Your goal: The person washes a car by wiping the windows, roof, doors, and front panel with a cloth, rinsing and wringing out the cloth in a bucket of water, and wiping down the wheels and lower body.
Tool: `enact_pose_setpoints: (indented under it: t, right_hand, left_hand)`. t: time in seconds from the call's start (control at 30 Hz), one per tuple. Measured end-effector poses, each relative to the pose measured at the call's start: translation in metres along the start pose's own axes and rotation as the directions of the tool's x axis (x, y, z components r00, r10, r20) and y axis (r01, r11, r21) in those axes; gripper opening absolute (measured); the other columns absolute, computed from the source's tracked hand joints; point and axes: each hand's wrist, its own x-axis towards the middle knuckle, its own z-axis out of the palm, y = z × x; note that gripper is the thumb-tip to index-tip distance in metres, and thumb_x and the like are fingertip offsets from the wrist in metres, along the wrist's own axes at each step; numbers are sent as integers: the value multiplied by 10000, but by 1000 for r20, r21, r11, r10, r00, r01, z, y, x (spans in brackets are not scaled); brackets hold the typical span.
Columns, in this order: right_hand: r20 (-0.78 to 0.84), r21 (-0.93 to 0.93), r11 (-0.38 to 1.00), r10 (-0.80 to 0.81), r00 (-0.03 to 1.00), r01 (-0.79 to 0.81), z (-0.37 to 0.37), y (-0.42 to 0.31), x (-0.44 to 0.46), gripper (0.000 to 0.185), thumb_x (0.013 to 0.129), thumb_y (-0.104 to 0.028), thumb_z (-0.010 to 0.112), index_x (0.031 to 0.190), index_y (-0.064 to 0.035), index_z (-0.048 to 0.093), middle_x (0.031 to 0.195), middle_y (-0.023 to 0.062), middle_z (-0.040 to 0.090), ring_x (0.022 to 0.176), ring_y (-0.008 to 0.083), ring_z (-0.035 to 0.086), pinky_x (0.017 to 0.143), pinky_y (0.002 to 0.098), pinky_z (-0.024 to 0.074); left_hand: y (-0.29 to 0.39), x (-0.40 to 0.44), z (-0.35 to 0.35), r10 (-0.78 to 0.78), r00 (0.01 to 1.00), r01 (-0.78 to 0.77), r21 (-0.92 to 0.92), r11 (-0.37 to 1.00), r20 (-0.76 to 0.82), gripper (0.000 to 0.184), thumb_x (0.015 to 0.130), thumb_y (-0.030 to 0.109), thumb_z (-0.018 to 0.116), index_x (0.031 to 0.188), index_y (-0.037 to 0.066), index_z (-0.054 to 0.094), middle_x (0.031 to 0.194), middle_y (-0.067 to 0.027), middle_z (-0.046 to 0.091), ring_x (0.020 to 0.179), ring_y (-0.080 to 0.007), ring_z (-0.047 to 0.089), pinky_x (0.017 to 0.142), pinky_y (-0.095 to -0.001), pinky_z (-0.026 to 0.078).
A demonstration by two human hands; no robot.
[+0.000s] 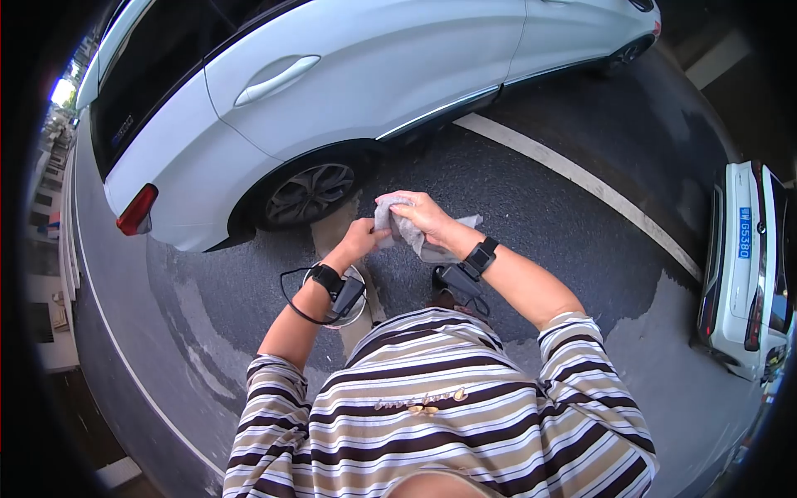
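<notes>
A crumpled grey cloth (405,235) is held between my two hands, in front of my body and above the wet ground. My right hand (422,214) is closed around its upper part, and a loose corner sticks out to the right past the wrist. On the left side of the cloth, my left hand (363,239) has its fingers closed on the edge. Beyond both hands stands a white car (357,75), with its rear wheel (310,192) nearest to my left hand. Each wrist wears a black strap with a small device.
A white bucket (359,309), partly hidden by my left forearm, stands on the ground. Wet dark asphalt (531,241) carries a white parking line (573,170). Another white car (741,274) is parked at the right.
</notes>
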Motion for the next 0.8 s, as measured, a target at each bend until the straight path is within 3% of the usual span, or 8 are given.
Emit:
enact_pose_setpoints:
  t: [0.03,0.13,0.23,0.3,0.53,0.6,0.67,0.8]
  right_hand:
    - [-24,-74,996,-49,999,47,-8,-1,3,285,913,-61,585,1186,-14,651,1114,76,670,1017,148,620,898,304,500]
    - [-141,-435,892,-204,969,124,-32,-10,2,274,843,-181,717,1049,-1,703,976,69,714,917,156,654,813,317,526]
    - [-240,-690,723,-212,947,-13,-60,-16,-8,349,767,-310,804,887,6,721,806,57,709,757,148,656,702,312,525]
    - [-213,-483,875,-81,974,-33,-70,-7,-10,337,773,-316,803,852,0,717,782,54,691,716,139,637,659,316,512]
    - [-209,60,996,79,975,-68,-51,-7,-4,215,894,-233,683,986,-41,654,756,7,627,559,57,538,420,218,359]
    - [-222,120,991,80,972,-55,-46,-11,0,202,903,-230,668,990,-51,632,737,-3,600,532,60,522,393,224,342]
    - [-286,239,970,109,952,-39,-42,-6,10,151,922,-203,631,983,-88,554,763,3,572,549,90,547,391,234,389]
    - [-191,486,869,210,959,-94,-34,2,16,65,943,-151,580,963,-108,536,795,42,595,655,167,609,464,282,477]
  left_hand:
    - [-3,3,0,138,984,-140,-8,990,-111,284,868,252,706,918,-28,707,636,-120,642,626,-203,646,623,-370,496]
    - [2,5,-15,172,973,-174,4,985,-153,242,906,205,679,958,-31,698,673,-24,626,596,-100,549,555,-267,451]
    - [17,-2,-23,339,886,-299,170,939,-315,197,862,168,688,959,-3,705,667,-135,614,605,-196,587,596,-344,452]
    - [22,-1,-26,282,859,-239,152,959,-428,196,830,146,701,965,5,704,689,-190,621,639,-274,624,630,-370,463]
    - [39,9,-6,357,669,-354,143,924,-652,457,704,-9,779,1115,36,584,989,-114,576,755,-207,644,706,-293,525]
    - [41,4,7,283,905,-297,4,955,-317,541,654,88,870,1067,47,524,990,-84,568,868,-173,623,716,-308,531]
    - [52,-1,22,306,943,-311,-19,950,-130,675,590,215,934,1089,38,515,1058,-104,564,939,-201,592,763,-332,522]
    - [66,9,56,369,883,-423,-154,893,-290,648,673,223,870,1166,13,506,1064,-128,627,1006,-237,605,819,-356,510]
